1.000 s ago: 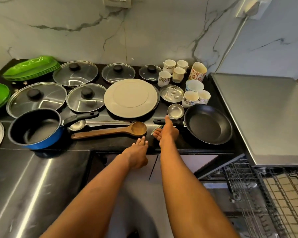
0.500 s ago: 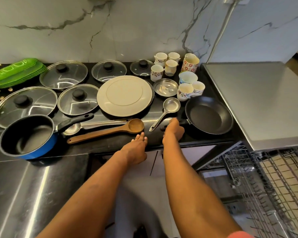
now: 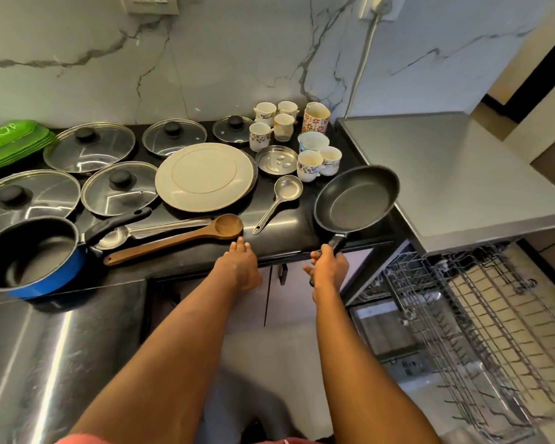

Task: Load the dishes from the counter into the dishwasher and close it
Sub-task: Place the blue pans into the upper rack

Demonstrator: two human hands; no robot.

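Gripping the black handle of a dark non-stick frying pan (image 3: 356,200), a person's right hand (image 3: 329,267) holds the pan out over the right end of the black bench (image 3: 282,232), its far rim just beside the grey top of the dishwasher (image 3: 455,174). The right fingers (image 3: 318,256) are curled tight round the handle, and the pan sits slightly tilted, its inside facing the camera. The left hand (image 3: 241,267) lies palm down at the bench's front edge, fingers (image 3: 239,245) straight and pressed together, their tips just short of the bowl of a wooden spoon (image 3: 180,240).

Below and to the right of the pan, the wire dishwasher rack (image 3: 481,315) stands pulled out.

On the bench beside the pan lies a small steel ladle (image 3: 285,190), bowl away from the camera. Behind it are a small steel plate (image 3: 277,160) and a cluster of patterned cups (image 3: 310,165). A large cream plate (image 3: 205,176) sits near the middle, face down. A long steel spoon (image 3: 154,230) lies alongside the wooden one. Further left are several glass lids (image 3: 119,189) with black knobs, a blue saucepan (image 3: 29,254) with a black handle, and a stack of green trays (image 3: 10,142) against the marble wall.
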